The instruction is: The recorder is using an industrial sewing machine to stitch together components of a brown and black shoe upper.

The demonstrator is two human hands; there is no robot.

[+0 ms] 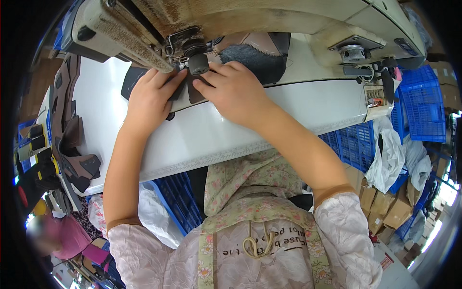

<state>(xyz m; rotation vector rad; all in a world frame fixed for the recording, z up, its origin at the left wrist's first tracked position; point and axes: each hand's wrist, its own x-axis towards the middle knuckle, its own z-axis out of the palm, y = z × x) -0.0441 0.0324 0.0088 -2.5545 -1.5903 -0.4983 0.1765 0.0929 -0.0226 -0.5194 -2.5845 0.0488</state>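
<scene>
Both my hands are at the needle area of a large, worn sewing machine [197, 60]. My left hand [150, 98] is closed, with its fingertips and thumb on a dark leather-like piece [134, 79] left of the machine's foot. My right hand [236, 94] has curled fingers and its thumb on the brown edge [196, 94] of the work, just right of the foot. Behind the right fingers lies a brown and black stitched piece [262, 60], like a shoe upper, partly under the machine arm. The needle tip and the exact spot being sewn are hidden.
Brown and dark cut pieces [67, 130] are heaped along the table's left side. A ruler strip [207, 159] runs along the white table's front edge. Blue crates [423, 103], plastic bags [385, 149] and cartons [385, 204] stand at right. Another person [67, 236] in pink is at lower left.
</scene>
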